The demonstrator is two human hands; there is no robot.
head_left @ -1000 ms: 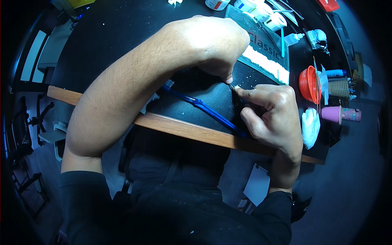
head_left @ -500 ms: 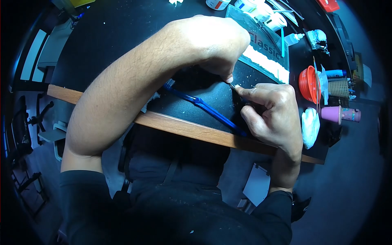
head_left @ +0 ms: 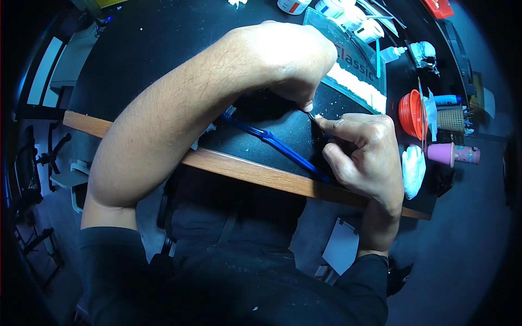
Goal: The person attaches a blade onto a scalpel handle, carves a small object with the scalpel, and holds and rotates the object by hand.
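My left hand is bent over the black table, its fingers closed on a thin dark tool of which only a short part shows. The tip of my right hand's index finger meets the tool's lower end, beside a tiny pale piece; its thumb is bent below, and whether the hand grips anything is hidden. A blue toothbrush lies slantwise between my left forearm and my right hand, its bristles near the forearm.
Behind my hands lies a glass plate with a white strip, near white jars. At the right are a red bowl, a white cloth bundle and a pink cup. The wooden table edge runs before my body.
My left hand and the tool have shifted very slightly right in the view, along with the toothbrush and the glass plate. Both hands keep nearly the same pose.
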